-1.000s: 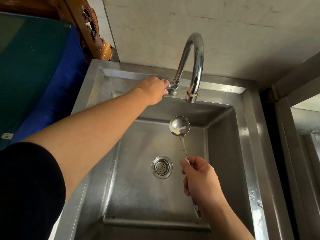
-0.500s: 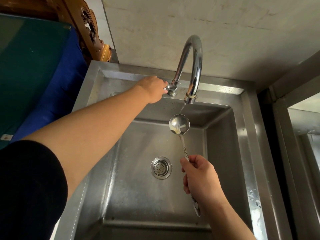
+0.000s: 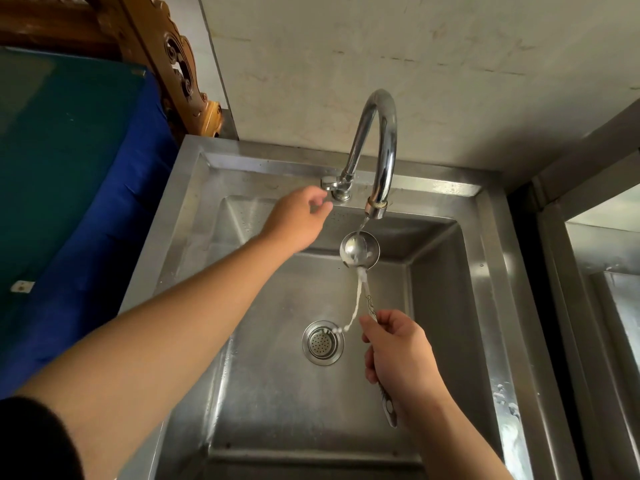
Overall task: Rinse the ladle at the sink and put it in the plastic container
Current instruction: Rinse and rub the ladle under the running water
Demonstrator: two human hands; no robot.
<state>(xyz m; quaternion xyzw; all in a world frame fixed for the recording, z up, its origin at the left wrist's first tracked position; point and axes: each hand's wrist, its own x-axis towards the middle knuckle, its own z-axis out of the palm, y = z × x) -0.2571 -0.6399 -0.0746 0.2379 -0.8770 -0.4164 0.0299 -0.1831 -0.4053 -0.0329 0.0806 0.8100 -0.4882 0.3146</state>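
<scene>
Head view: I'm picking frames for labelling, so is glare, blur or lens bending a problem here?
Head view: bright glare streaks along the tap and the sink rim; the left hand looks slightly blurred, the right hand and ladle sharp; wide-angle bending curves the edges.

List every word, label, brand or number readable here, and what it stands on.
No readable text anywhere.
ladle handle: an engraved pattern above the right hand, too small to tell whether it holds letters.
white tag on the blue cloth: too small and blurred to read.
</scene>
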